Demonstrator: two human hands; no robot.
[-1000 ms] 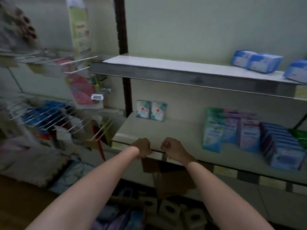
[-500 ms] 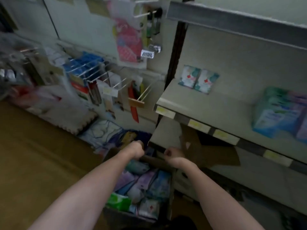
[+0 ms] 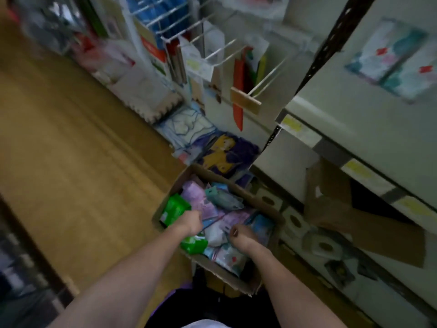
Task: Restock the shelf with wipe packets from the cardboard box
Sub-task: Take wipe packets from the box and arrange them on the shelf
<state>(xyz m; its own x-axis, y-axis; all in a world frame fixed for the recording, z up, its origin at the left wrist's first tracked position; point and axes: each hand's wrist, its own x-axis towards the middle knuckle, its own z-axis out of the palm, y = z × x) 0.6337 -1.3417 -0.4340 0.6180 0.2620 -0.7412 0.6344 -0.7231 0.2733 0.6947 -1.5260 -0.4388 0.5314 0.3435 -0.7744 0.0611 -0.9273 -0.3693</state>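
This is a small shop aisle. A pale metal shelf (image 3: 369, 119) carries yellow price labels (image 3: 293, 125) along its front edge and two wipe packets (image 3: 392, 60) at the back. Beside it, wire display hooks (image 3: 212, 50) hold hanging goods with tags. On the wooden floor (image 3: 71, 150) stands an open cardboard box (image 3: 236, 275) filled with assorted packets (image 3: 208, 204) of stock.
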